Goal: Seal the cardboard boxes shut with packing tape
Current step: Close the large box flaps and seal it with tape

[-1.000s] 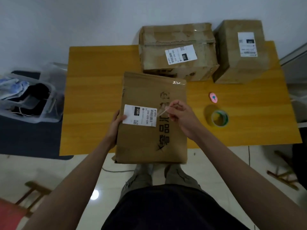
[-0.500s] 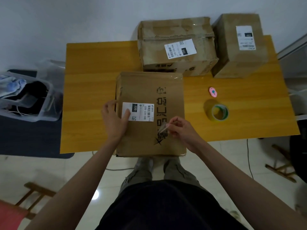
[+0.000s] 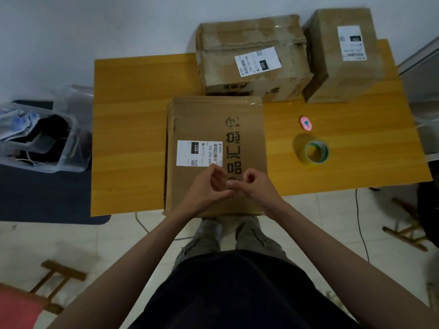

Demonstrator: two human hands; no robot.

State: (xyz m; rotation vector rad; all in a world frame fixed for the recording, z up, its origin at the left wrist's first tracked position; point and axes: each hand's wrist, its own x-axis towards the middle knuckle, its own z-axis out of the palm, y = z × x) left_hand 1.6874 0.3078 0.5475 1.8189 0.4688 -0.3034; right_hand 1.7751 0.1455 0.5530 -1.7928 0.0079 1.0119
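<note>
Flat matte cardboard box (image 3: pixel 215 148), white label, black print, lies at the near edge of the wood-grain counter (image 3: pixel 133 129). Above its near end, left hand (image 3: pixel 206 188) and right hand (image 3: pixel 255 186) meet, fingers curled, fingertips touching; whether either grip holds anything cannot be told. Glossy yellowish tape roll (image 3: pixel 313 150) right of the box.

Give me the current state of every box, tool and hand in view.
Flat brown cardboard box: closed, lying flat.
Two cardboard boxes behind: closed.
Yellowish packing tape roll: idle on wooden table.
Left hand, right hand: fingers curled, meeting above box.
</note>
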